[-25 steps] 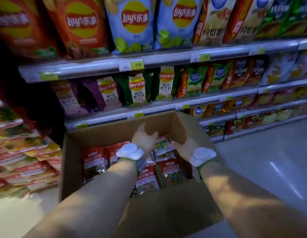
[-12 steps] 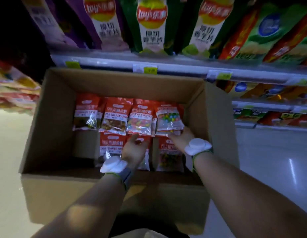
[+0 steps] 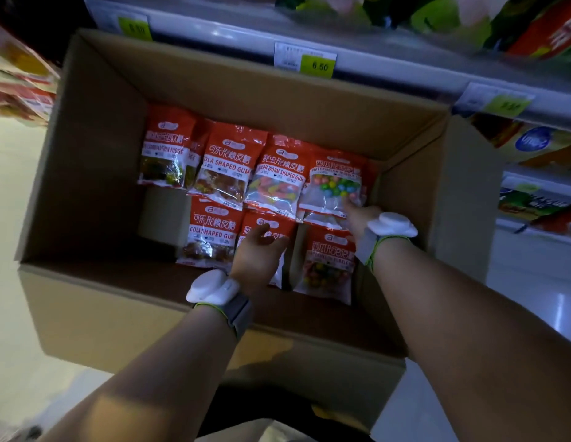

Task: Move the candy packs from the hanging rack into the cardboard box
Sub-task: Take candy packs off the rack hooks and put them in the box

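- Candy packs (image 3: 226, 167) lie flat in two rows on the floor of the cardboard box (image 3: 86, 148), mid-frame
- My left hand (image 3: 258, 253) rests on a front-row pack, fingers loosely spread, grip released
- My right hand (image 3: 357, 212) touches the watermelon bubble pack (image 3: 335, 183); its grip I cannot tell

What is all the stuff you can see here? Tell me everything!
cardboard box: one, brown, open, middle of view
candy packs: at least seven, red with clear windows, in two rows on the box floor
price tags: three, yellow-green, on the shelf edge behind the box
shelf: one edge, pale grey, above the box
snack bags: several, mixed colours, on shelves at right
left hand: one, over a front-row pack
right hand: one, touching the bubble gum pack
wrist devices: two, white, one on each wrist
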Action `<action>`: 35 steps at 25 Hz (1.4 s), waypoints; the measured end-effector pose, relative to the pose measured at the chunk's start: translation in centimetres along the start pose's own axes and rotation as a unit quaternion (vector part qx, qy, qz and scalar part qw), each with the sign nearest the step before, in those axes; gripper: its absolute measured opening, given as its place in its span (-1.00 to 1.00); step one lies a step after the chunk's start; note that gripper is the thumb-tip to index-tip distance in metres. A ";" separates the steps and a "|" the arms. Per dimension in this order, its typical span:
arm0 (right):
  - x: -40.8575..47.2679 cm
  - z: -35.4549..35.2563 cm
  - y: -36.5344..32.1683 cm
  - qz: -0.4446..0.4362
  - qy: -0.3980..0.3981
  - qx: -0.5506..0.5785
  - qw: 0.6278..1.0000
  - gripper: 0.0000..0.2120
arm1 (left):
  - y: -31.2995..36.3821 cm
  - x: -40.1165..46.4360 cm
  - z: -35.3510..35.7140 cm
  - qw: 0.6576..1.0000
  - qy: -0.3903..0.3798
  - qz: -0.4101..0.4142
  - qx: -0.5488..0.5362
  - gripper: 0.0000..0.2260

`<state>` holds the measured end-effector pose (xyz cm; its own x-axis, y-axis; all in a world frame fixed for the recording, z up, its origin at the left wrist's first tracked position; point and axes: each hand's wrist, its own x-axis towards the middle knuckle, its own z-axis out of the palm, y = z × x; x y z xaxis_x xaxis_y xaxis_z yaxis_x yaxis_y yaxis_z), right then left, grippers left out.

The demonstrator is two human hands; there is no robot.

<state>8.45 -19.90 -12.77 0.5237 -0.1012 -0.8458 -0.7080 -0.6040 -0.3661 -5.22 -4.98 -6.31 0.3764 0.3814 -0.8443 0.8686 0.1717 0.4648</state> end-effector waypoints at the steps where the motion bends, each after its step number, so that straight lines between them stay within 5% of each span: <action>1: 0.3 0.1 0.1 0.030 -0.017 0.042 0.999 -0.66 | -0.3 0.2 -0.2 1.000 0.000 -0.005 -0.004 -0.20; 5: -1.7 1.1 0.0 0.062 -0.097 0.248 0.962 -0.94 | 0.1 0.5 -1.3 1.000 0.001 -0.003 -0.004 -0.32; 10: -6.5 1.8 0.8 0.081 -0.149 0.495 0.852 -0.78 | 1.7 -0.5 -2.9 0.998 -0.015 -0.003 -0.054 -0.55; 16: -11.0 3.3 1.9 0.036 -0.265 0.347 0.899 -0.72 | 3.1 -2.0 -6.6 0.988 -0.097 -0.067 -0.098 -0.55; 20: -12.1 6.4 0.8 0.026 -0.286 0.198 0.937 -0.75 | 1.6 -0.3 -8.3 0.998 -0.038 0.010 -0.045 -0.69; 25: -10.2 10.6 -1.0 -0.013 -0.200 -0.078 0.977 -0.75 | -1.1 3.5 -11.0 0.997 0.051 0.025 -0.053 -0.33; 29: -6.1 10.1 -3.9 -0.099 0.022 -0.162 0.982 -0.71 | -2.4 5.6 -11.8 0.995 0.032 0.015 -0.094 -0.23; 31: -5.1 10.2 -5.6 -0.090 0.055 -0.142 0.984 -0.50 | -2.1 6.1 -11.9 0.994 0.015 0.027 -0.106 -0.28; 35: -3.1 11.0 -7.7 -0.070 0.037 -0.054 0.995 -0.51 | -1.6 6.2 -11.8 0.995 0.003 0.043 -0.084 -0.33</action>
<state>7.11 -6.26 -11.59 0.6500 -0.0644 -0.7572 -0.5720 -0.6974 -0.4318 -8.11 7.85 -9.15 0.4455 0.4060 -0.7979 0.7664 0.2878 0.5743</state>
